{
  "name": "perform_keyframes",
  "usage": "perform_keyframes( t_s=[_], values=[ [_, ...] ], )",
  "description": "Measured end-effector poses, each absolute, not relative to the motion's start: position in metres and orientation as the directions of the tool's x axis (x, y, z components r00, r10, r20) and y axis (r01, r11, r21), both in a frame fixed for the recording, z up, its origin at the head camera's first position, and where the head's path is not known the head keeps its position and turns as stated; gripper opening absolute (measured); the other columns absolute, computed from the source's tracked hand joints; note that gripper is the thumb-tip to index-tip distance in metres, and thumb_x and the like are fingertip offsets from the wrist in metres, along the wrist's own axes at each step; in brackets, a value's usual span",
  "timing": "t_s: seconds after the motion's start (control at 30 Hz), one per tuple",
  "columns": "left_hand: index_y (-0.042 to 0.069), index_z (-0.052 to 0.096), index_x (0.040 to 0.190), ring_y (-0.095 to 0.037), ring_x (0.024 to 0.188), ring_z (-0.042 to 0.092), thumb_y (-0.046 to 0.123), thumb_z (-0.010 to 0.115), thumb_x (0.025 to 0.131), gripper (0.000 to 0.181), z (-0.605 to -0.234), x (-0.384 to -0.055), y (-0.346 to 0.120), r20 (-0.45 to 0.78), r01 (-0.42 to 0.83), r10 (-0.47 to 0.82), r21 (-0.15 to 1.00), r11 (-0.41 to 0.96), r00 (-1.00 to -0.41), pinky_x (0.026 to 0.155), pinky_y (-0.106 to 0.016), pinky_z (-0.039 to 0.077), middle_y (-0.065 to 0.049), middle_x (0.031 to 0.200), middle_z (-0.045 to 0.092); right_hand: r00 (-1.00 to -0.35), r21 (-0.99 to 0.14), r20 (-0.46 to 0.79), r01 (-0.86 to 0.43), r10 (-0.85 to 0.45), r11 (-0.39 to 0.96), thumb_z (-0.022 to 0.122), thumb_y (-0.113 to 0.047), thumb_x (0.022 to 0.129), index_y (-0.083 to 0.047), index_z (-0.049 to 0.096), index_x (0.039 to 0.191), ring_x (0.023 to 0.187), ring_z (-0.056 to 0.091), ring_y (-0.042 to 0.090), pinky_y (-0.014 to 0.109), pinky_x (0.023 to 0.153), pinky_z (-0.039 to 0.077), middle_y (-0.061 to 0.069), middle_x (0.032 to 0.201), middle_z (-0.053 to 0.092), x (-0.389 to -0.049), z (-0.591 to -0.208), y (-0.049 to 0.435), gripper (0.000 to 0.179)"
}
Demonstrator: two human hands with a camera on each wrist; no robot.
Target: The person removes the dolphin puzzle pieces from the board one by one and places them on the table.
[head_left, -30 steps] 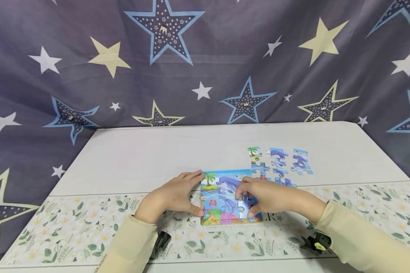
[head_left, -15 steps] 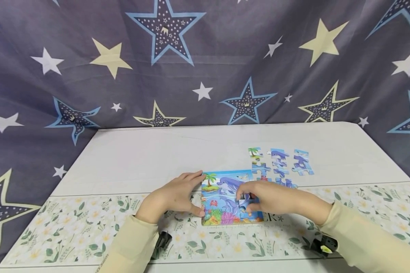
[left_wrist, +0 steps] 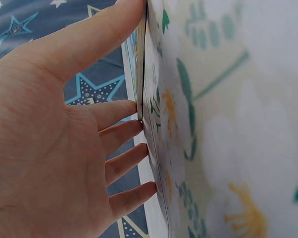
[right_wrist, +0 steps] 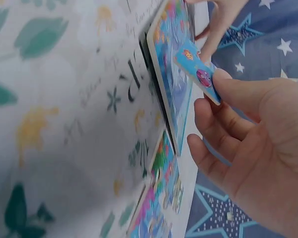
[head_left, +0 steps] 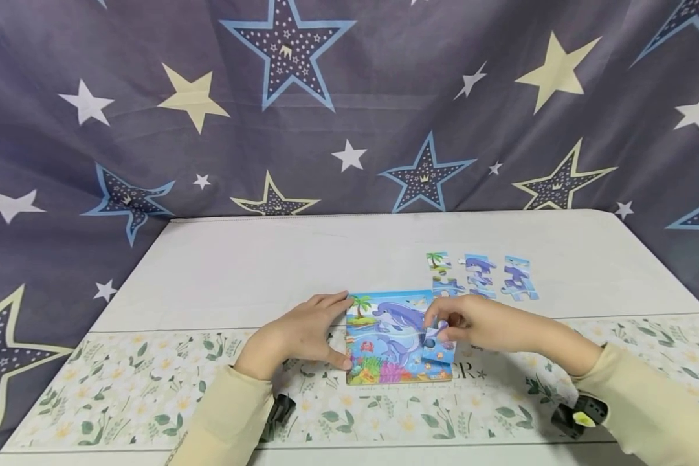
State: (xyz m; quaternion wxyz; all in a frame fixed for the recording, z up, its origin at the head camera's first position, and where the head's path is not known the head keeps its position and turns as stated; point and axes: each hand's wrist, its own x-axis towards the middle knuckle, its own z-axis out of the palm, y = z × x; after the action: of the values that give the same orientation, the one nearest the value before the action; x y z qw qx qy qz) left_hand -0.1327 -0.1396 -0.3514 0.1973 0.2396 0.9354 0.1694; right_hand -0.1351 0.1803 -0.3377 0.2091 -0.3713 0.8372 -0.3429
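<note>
My right hand [head_left: 489, 321] pinches a blue jigsaw piece [head_left: 439, 353] between thumb and fingers. In the right wrist view the piece [right_wrist: 192, 60] is tilted, with a pink creature and an orange one printed on it. In the head view it overlaps the lower right corner of the puzzle board [head_left: 381, 372], which carries a dolphin, palm and coral picture. At the board's left edge my left hand [head_left: 299, 331] rests, thumb at the lower corner and fingertips at the upper one. The left wrist view shows those fingers [left_wrist: 125, 163] spread along the edge and table.
Several loose jigsaw pieces [head_left: 479, 265] lie in columns behind and right of the board, partly hidden by my right hand. A floral strip [head_left: 175, 388] crosses the white table [head_left: 256, 259]. A star-patterned cloth [head_left: 349, 116] hangs behind.
My right hand has lifted the jigsaw piece up from the board's lower right and moved slightly right. The left hand has stayed at the board's left edge.
</note>
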Motion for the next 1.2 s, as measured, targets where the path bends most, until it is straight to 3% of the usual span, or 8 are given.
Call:
perform_keyframes(
  t_s=[0.27,0.6,0.93,1.2],
  values=[
    [0.011,0.029,0.157,-0.028,0.148,0.021,0.051,0.085,0.073,0.109,-0.353,-0.132,-0.138,-0.299,0.378,0.508,0.399,0.835,-0.807,0.117,-0.052,0.023,-0.005,0.163,0.022,-0.699,-0.714,-0.057,-0.471,-0.713,0.519,0.063,-0.018,0.098,-0.012,0.062,0.117,0.079,0.06,0.016,0.029,0.068,0.051,-0.009,0.089,0.064,-0.136,-0.334,0.209,0.02],
    [0.009,0.029,0.157,-0.03,0.148,0.02,0.05,0.085,0.073,0.109,-0.352,-0.133,-0.137,-0.287,0.39,0.523,0.411,0.824,-0.803,0.117,-0.054,0.023,-0.008,0.163,0.022,-0.759,-0.677,-0.027,-0.464,-0.65,0.571,0.064,-0.017,0.098,-0.013,0.063,0.116,0.076,0.061,0.018,0.028,0.067,0.051,-0.009,0.083,0.064,-0.135,-0.332,0.24,0.019],
    [0.01,0.029,0.157,-0.029,0.148,0.021,0.05,0.085,0.073,0.109,-0.352,-0.133,-0.138,-0.285,0.384,0.514,0.407,0.829,-0.809,0.117,-0.054,0.023,-0.007,0.163,0.022,-0.76,-0.622,0.062,-0.536,-0.647,0.571,0.064,-0.009,0.097,-0.014,0.065,0.114,0.071,0.057,0.011,0.025,0.063,0.05,-0.012,0.082,0.061,-0.136,-0.341,0.267,0.018],
    [0.009,0.029,0.157,-0.029,0.148,0.021,0.05,0.086,0.072,0.11,-0.353,-0.134,-0.14,-0.28,0.379,0.511,0.411,0.829,-0.813,0.117,-0.054,0.023,-0.007,0.163,0.022,-0.786,-0.607,0.059,-0.517,-0.615,0.603,0.062,-0.005,0.097,-0.012,0.064,0.115,0.068,0.056,0.013,0.025,0.058,0.047,-0.013,0.079,0.061,-0.137,-0.347,0.286,0.02]
  ],
)
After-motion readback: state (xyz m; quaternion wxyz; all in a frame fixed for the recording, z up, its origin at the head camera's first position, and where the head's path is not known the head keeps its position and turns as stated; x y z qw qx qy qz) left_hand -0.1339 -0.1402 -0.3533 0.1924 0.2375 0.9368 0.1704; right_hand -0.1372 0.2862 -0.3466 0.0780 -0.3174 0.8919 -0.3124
